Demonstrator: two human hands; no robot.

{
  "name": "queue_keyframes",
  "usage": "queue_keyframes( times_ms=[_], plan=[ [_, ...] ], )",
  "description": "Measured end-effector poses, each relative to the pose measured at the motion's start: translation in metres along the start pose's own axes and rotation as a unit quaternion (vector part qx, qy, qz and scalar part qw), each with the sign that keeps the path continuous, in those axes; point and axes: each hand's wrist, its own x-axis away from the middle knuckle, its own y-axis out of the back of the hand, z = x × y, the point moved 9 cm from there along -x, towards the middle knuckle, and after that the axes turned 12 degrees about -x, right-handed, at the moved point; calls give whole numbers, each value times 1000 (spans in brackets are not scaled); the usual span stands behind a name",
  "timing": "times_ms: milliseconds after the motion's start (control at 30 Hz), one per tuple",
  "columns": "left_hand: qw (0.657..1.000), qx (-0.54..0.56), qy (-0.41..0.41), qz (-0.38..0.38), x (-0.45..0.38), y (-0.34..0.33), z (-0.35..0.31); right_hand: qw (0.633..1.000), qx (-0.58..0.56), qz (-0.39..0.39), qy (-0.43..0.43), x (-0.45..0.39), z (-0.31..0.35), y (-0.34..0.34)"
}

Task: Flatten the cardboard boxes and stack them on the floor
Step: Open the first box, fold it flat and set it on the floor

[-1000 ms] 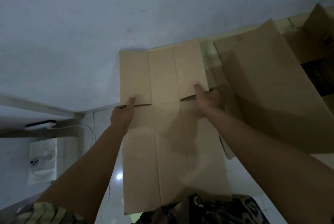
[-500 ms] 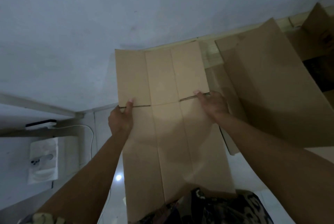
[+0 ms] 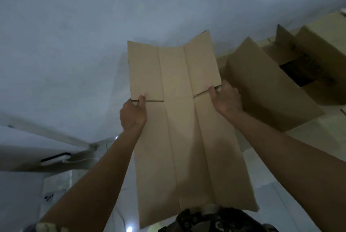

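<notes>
The flattened brown cardboard box (image 3: 187, 128) has been lifted higher against the pale grey wall (image 3: 74, 35) than half a second ago, its upper flaps now rising further above the grip line and the right-hand flap bending back at its top corner. A person holds the sheet up in front of the body — both arms outstretched, one hand on each long edge. The left hand (image 3: 133, 114) grips the left edge of the flattened box at the slit where a flap begins, thumb laid on the near face and the fingers curled out of sight behind. The right hand (image 3: 225, 98) grips the right edge at the matching slit, thumb on the near face, the fingers wrapped behind the board. The sheet shows three long panels divided by two creases, and its lower end hangs in front of the dark patterned clothing (image 3: 215, 220) at the bottom of the view.

To the right of the flattened box stands a large open brown cardboard carton (image 3: 271, 89), and beyond that another brown carton (image 3: 322, 59) with its flaps up — both on the light tiled floor (image 3: 318, 138). To the lower left of the flattened box, a white cable (image 3: 82, 160) runs by a dark flat object (image 3: 55, 158) at the foot of the wall.
</notes>
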Motion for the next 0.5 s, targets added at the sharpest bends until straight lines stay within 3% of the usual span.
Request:
queue_keyframes(
  times_ms=[267,367,500],
  plan=[
    [993,23,-117,-18,79,26,-128,991,-67,-95,70,35,13,167],
    [990,25,-133,-45,98,37,-157,986,-85,-112,91,45,16,199],
    [982,52,-173,-55,176,31,-205,976,-97,-162,111,81,-16,297]
  ],
)
